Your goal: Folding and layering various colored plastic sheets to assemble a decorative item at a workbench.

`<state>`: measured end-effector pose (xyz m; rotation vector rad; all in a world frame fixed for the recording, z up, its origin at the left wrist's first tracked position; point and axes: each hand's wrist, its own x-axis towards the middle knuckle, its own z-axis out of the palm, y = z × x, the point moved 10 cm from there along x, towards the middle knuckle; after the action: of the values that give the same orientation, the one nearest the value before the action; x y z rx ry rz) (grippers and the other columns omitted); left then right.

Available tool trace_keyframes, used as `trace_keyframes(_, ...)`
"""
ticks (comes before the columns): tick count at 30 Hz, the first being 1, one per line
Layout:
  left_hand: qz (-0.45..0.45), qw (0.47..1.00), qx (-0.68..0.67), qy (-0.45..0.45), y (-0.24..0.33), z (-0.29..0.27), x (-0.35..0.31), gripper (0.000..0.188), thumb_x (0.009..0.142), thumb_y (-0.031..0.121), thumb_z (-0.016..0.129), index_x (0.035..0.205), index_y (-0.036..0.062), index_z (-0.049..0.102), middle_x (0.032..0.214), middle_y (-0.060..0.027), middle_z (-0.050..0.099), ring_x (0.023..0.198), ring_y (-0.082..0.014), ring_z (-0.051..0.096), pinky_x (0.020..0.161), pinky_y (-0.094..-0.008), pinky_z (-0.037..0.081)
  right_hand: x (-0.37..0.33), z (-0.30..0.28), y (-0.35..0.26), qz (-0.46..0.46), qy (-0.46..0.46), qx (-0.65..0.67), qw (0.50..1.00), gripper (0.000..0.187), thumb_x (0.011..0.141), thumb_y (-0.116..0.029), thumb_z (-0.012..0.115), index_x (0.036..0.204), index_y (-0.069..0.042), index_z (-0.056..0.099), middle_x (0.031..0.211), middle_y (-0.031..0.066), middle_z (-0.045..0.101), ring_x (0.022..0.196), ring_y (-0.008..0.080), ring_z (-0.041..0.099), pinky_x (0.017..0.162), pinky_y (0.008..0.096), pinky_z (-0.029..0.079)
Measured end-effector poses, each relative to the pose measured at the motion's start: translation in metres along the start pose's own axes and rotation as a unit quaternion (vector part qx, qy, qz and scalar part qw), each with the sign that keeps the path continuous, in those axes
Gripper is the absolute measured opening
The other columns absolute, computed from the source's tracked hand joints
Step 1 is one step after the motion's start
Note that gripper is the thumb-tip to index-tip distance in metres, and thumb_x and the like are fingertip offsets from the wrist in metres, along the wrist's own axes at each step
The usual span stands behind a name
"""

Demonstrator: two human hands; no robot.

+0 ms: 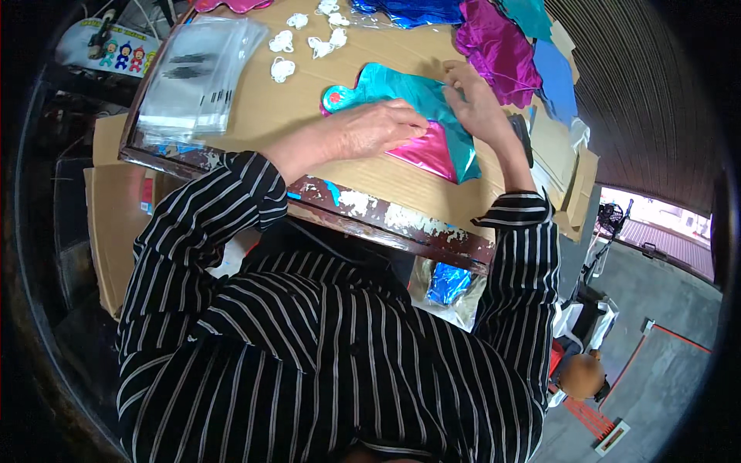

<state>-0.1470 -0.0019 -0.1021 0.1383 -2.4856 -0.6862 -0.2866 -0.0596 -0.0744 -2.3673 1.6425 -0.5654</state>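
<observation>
A flat foil balloon (pixel 401 85), teal with a shiny pink layer showing at its lower part, lies on the cardboard-covered table in front of me. Its narrow tab at the left carries a red dot. My left hand (pixel 370 131) reaches across it, fingers pressed together on the pink foil near the fold. At the balloon's right edge is my right hand (pixel 472 102), thumb and fingers bent and apart, with nothing visible between them. Several small white bundles of string (pixel 282 69) lie beyond my left hand.
Clear plastic bags (pixel 185 85) are stacked at the left. Magenta foil (pixel 502 54) and blue foil (pixel 409 11) lie at the back and right. The table's worn wooden edge (pixel 370 220) runs before me. A cardboard box (pixel 116 224) stands left; another person (pixel 580 376) is at lower right.
</observation>
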Motion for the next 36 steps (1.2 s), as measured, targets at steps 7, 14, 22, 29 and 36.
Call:
trace_keyframes(7,0.012,1.0,0.017,-0.004,0.003,-0.002,-0.001,0.04,0.087,0.006,0.067,0.126,0.0003,0.067,0.132,-0.0151,0.065,0.12,-0.031,0.061,0.103,-0.0406,0.053,-0.026,-0.005,0.021,0.278,-0.104,0.215,0.931,0.023,0.095,-0.015,0.07,0.111,0.0,0.066,0.101,0.006,0.072,0.09,0.0147,0.066,0.077,0.0275,0.05)
trace_keyframes(14,0.022,0.999,0.018,-0.031,0.01,0.001,0.001,0.037,0.087,0.007,0.068,0.123,0.0004,0.067,0.132,-0.0146,0.065,0.121,-0.0313,0.061,0.103,-0.0411,0.053,-0.077,0.007,0.015,0.319,-0.006,0.406,0.857,0.024,0.093,-0.01,0.075,0.114,0.002,0.071,0.089,0.0028,0.071,0.079,0.0076,0.064,0.071,0.0237,0.05)
trace_keyframes(22,0.039,0.996,0.067,-0.053,0.002,0.005,0.005,0.027,0.092,0.012,0.065,0.117,0.0016,0.071,0.132,-0.0118,0.064,0.122,-0.03,0.058,0.107,-0.0399,0.049,-0.065,-0.038,-0.079,0.011,0.229,0.017,0.973,0.014,0.085,-0.002,0.075,0.098,0.001,0.074,0.085,0.0156,0.073,0.072,0.0322,0.069,0.066,0.0386,0.054)
trace_keyframes(29,0.036,0.997,0.031,-0.054,0.002,0.005,0.003,0.031,0.091,0.011,0.068,0.12,0.0,0.067,0.137,-0.0097,0.063,0.125,-0.0304,0.056,0.107,-0.0414,0.05,-0.043,-0.013,0.023,0.201,0.153,0.129,0.959,0.017,0.081,-0.006,0.078,0.096,0.002,0.074,0.081,0.0181,0.071,0.069,0.0345,0.069,0.064,0.0413,0.053)
trace_keyframes(36,-0.011,0.997,0.003,-0.072,0.0,0.009,0.003,0.031,0.097,0.013,0.065,0.126,0.0033,0.066,0.143,-0.0042,0.061,0.127,-0.0293,0.054,0.11,-0.0389,0.048,-0.027,0.026,0.072,0.276,-0.01,0.287,0.917,0.02,0.081,-0.004,0.081,0.098,0.002,0.073,0.075,0.0056,0.07,0.07,0.0096,0.064,0.064,0.0307,0.052)
